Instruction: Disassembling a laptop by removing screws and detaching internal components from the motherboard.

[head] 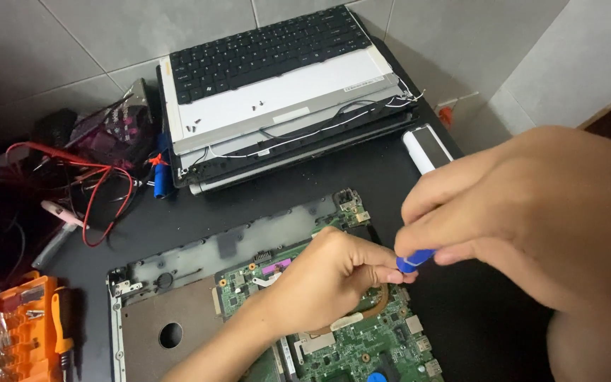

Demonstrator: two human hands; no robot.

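**Hands at blue screwdriver over green laptop board**

Head view: the right hand [532,219] comes in from the right side, large and close to the camera. Its thumb and fingers pinch the top of a small screwdriver with a blue plastic handle [414,260]; only this blue end shows, the shaft is hidden. The left hand [327,279] reaches up from the bottom edge and lies over the green circuit board [362,346] of an opened laptop base. Its fingers are curled closed and meet the screwdriver just below the blue end; what exactly they grip there I cannot tell. A copper-coloured heat pipe [376,305] curves out from under this hand. The board sits in the grey plastic bottom shell of the laptop [192,258], which lies on a black table top [263,198].

Behind, well apart from the hands, a black laptop keyboard [266,49] rests on a white flat screen panel [284,99], and both lie on a dark lid frame with thin white and black wires along its edge. At the left there are red test leads [100,180] in a loose tangle. In the lower left corner stands an orange plastic case of screwdriver bits [15,329]. A white cylinder-shaped object [422,148] lies near the right end of the panel.
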